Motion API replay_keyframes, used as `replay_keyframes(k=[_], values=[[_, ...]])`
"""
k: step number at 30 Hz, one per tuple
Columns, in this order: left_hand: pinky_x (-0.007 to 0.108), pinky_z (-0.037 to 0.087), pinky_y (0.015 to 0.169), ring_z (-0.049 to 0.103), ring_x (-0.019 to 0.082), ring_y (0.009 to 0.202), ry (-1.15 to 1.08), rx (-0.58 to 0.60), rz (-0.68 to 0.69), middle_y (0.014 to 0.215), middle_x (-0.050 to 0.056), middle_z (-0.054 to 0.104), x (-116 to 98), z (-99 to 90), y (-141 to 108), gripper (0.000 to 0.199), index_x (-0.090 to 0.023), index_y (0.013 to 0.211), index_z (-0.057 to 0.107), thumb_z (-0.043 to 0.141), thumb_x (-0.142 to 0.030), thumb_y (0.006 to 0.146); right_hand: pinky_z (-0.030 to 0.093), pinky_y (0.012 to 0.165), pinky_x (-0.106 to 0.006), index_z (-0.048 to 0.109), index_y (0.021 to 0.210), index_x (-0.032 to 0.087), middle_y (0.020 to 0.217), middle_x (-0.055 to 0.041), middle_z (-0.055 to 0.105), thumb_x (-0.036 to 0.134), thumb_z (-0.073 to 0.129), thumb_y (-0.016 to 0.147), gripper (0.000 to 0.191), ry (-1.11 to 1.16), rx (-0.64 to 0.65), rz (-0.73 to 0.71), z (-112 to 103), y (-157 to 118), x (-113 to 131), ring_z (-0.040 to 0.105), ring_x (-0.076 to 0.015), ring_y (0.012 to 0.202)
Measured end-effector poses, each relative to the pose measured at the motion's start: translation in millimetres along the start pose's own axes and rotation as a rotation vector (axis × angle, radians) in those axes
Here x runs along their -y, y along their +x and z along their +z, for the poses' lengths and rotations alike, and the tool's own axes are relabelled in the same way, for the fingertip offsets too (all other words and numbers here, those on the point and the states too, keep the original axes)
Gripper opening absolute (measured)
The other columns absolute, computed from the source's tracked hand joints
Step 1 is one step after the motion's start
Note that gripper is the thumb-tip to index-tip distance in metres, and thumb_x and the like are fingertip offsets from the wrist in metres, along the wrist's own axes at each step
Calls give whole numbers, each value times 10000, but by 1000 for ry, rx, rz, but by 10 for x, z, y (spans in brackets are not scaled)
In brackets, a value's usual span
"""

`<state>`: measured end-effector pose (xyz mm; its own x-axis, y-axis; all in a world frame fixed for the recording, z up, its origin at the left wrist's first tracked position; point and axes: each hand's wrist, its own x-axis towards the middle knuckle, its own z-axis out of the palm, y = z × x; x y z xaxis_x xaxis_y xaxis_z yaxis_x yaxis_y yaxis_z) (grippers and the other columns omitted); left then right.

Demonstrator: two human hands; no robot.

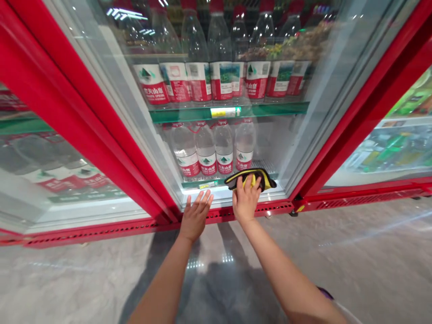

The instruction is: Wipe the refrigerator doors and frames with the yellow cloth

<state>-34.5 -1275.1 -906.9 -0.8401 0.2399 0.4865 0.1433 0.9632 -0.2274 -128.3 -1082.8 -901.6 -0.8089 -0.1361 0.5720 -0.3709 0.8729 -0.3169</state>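
My right hand (247, 200) presses a black, grey and yellow cloth (268, 180) against the lower part of the glass fridge door (273, 144). Its fingers lie over the cloth, bunching it. To the left, my left hand (195, 216) has its fingers stretched out near the bottom of the same door; whether the fingertips touch the glass I cannot tell. The cloth lies just in front of the lower row of water bottles (224, 148), which stand upright behind the glass.
Large water bottles (221, 76) with red caps fill the shelf above, over a green shelf edge (189, 113) with a price tag. Red door frames (135, 166) divide the neighbouring fridges. A red perforated base strip (275, 208) runs above the shiny grey floor (364, 265).
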Motion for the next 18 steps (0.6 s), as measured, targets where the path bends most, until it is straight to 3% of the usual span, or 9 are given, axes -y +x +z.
replay_keyframes(k=[2,5,9,12,14,16,18], values=[[543,60,1287,328,241,1525,-2,5,-14,1584,100,458,40,-23,-45,605,-211,1550,403,409,-109,953,388,1048,-627,484,1516,327,1604,-121,426,227,491,963,562,10,94,-134,49,-80,115,308,-433,1473],[546,98,1285,327,246,1526,3,21,-28,1591,104,446,83,-57,-117,608,-201,1543,414,401,-87,945,396,1058,-583,482,1501,408,1553,-64,510,165,447,961,593,12,232,-308,132,-281,1,411,-366,1423],[565,155,1271,319,246,1529,7,32,-52,1610,106,412,170,-110,-215,687,-223,1578,341,390,-40,917,374,1075,-596,526,1488,325,1556,-127,496,170,488,932,579,-8,175,-204,117,-310,-78,364,-395,1455],[564,163,1271,297,245,1538,14,39,-74,1612,107,407,243,-154,-279,683,-211,1582,331,393,-47,922,362,1065,-638,496,1516,255,1606,-168,407,189,514,914,606,13,38,-80,12,-136,283,256,-455,1495],[553,161,1275,294,235,1540,24,46,-90,1611,108,409,282,-185,-322,665,-195,1574,347,380,-47,927,366,1053,-648,458,1540,257,1630,-161,366,186,518,907,640,31,7,-76,-45,-44,585,228,-468,1501],[541,164,1277,311,226,1533,34,55,-100,1610,110,411,317,-223,-373,670,-189,1577,341,378,-44,924,370,1045,-641,432,1552,299,1643,-131,353,183,502,921,645,40,39,-158,-68,-24,773,248,-453,1495],[532,171,1278,326,225,1527,45,61,-107,1613,108,409,359,-273,-436,702,-195,1591,305,395,-43,912,366,1054,-618,422,1549,353,1634,-90,382,174,460,951,626,42,98,-293,-68,-61,794,294,-411,1482]])
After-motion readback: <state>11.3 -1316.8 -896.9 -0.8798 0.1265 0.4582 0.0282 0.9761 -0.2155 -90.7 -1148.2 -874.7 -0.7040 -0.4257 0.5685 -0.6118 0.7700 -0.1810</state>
